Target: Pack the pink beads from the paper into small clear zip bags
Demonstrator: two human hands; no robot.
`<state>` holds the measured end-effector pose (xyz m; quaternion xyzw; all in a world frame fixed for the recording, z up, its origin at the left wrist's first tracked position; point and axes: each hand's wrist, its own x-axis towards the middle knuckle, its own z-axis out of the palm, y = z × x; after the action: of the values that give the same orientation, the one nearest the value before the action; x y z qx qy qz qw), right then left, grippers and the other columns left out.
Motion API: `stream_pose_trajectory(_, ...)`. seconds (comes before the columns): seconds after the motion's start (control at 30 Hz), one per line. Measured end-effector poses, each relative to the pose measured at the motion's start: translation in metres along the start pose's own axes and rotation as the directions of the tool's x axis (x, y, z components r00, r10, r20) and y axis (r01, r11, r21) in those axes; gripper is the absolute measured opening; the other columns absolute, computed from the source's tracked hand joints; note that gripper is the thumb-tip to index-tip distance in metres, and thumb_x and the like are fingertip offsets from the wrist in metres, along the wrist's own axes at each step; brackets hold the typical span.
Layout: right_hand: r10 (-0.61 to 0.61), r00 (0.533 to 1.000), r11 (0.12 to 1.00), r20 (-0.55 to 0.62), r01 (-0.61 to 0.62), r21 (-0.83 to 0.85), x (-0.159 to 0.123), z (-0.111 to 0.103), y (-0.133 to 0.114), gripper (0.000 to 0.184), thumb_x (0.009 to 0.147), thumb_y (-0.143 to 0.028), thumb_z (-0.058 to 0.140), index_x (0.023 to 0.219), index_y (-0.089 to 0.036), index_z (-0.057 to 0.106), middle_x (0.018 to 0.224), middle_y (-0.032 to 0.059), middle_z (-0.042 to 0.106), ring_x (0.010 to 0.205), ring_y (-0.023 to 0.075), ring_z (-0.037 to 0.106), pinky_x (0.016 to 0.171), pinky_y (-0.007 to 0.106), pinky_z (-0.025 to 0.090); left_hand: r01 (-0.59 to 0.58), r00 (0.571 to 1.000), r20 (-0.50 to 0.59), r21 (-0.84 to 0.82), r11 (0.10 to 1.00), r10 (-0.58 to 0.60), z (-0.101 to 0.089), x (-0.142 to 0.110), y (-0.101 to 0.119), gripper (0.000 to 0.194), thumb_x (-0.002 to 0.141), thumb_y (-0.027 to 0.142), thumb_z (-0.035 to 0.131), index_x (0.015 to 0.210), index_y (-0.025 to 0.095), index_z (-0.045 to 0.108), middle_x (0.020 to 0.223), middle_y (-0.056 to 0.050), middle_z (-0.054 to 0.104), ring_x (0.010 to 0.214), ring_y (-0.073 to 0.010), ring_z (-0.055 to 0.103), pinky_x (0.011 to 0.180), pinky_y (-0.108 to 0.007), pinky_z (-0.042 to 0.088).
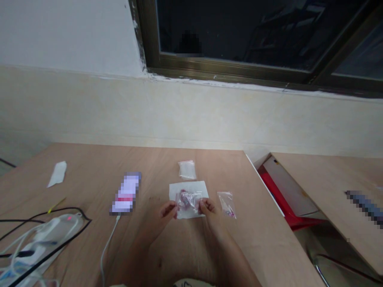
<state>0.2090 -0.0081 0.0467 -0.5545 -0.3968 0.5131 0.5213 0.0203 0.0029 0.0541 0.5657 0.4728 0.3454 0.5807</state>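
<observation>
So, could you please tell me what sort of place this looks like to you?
Probably an indoor workroom or home desk: a wooden table holds a power strip and small plastic bags, beneath a dark window.

From where I watch, I can see the person's left hand [169, 211] and right hand [208, 209], and both are bare. The left forearm [140, 249] and the right forearm [230, 247] are bare also. At the lower edge of the view there is a small piece of pale cloth [191, 283] with dark marks, but the frame cuts it, so I cannot tell which garment it is.
</observation>
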Motion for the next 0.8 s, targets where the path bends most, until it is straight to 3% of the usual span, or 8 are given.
stream_pose_trajectory(0.1,0.009,0.999,0.993,-0.041,-0.014,-0.116,-0.008,0.005,0.011,0.029,0.067,-0.045,0.052,0.066,-0.016,0.053,0.055,-0.0011,0.05,0.052,0.0125,0.047,0.051,0.024,0.036,0.077,0.997,-0.006,-0.029,0.997,-0.077,-0.003,-0.007,0.002,0.018,0.069,0.035,0.056,0.07,0.017,0.056,0.055,0.003,0.056,0.056,-0.0107,0.053,0.06,-0.022,0.042)
stream_pose_trajectory(0.2,-0.092,0.979,0.96,-0.182,0.039,-0.277,-0.018,0.01,0.006,0.022,0.064,-0.035,0.057,0.074,-0.017,0.052,0.072,0.0023,0.054,0.064,0.0152,0.05,0.055,0.025,0.039,0.154,0.988,-0.006,-0.013,0.988,-0.154,-0.007,-0.017,0.007,0.019,0.066,0.034,0.059,0.063,0.016,0.055,0.053,0.003,0.056,0.053,-0.0105,0.053,0.057,-0.022,0.042)
stream_pose_trajectory(0.27,-0.167,0.965,0.927,-0.202,0.084,-0.367,-0.025,0.017,-0.003,0.019,0.063,-0.031,0.058,0.075,-0.018,0.05,0.075,0.0022,0.053,0.067,0.0152,0.048,0.057,0.025,0.038,0.176,0.984,-0.009,0.004,0.984,-0.176,-0.007,-0.022,0.011,0.021,0.065,0.035,0.06,0.06,0.015,0.053,0.049,0.004,0.055,0.049,-0.0098,0.052,0.053,-0.022,0.041)
stream_pose_trajectory(0.37,-0.149,0.988,0.906,0.045,0.154,-0.395,-0.034,0.031,-0.019,0.013,0.067,-0.03,0.055,0.07,-0.018,0.049,0.068,-0.0002,0.051,0.064,0.0129,0.046,0.056,0.023,0.037,0.174,0.985,0.0,0.049,0.984,-0.174,-0.005,-0.025,0.017,0.024,0.064,0.035,0.061,0.056,0.015,0.049,0.044,0.005,0.051,0.043,-0.0084,0.048,0.047,-0.02,0.038)
stream_pose_trajectory(0.47,-0.052,0.959,0.913,0.28,0.159,-0.375,-0.037,0.042,-0.032,0.014,0.071,-0.029,0.052,0.065,-0.017,0.049,0.061,-0.0018,0.049,0.058,0.0108,0.043,0.054,0.022,0.034,0.142,0.989,0.035,0.103,0.984,-0.146,-0.003,-0.025,0.023,0.026,0.067,0.036,0.058,0.056,0.015,0.048,0.043,0.006,0.048,0.041,-0.0073,0.046,0.044,-0.019,0.036)
stream_pose_trajectory(0.63,-0.014,0.911,0.934,0.412,0.159,-0.32,-0.029,0.045,-0.043,0.018,0.072,-0.029,0.051,0.059,-0.017,0.046,0.057,-0.0031,0.045,0.056,0.0097,0.041,0.052,0.021,0.031,0.131,0.985,0.1,0.094,0.987,-0.14,-0.004,-0.022,0.028,0.026,0.066,0.036,0.058,0.057,0.015,0.045,0.049,0.007,0.047,0.043,-0.0071,0.047,0.044,-0.02,0.039)
stream_pose_trajectory(0.8,0.006,0.896,0.95,0.444,0.134,-0.282,-0.024,0.044,-0.047,0.018,0.071,-0.026,0.049,0.057,-0.017,0.043,0.055,-0.0044,0.041,0.055,0.0088,0.039,0.051,0.02,0.029,0.08,0.979,0.18,0.079,0.994,-0.093,-0.008,-0.018,0.026,0.02,0.067,0.031,0.058,0.06,0.015,0.048,0.054,0.005,0.05,0.049,-0.0084,0.05,0.048,-0.021,0.041)
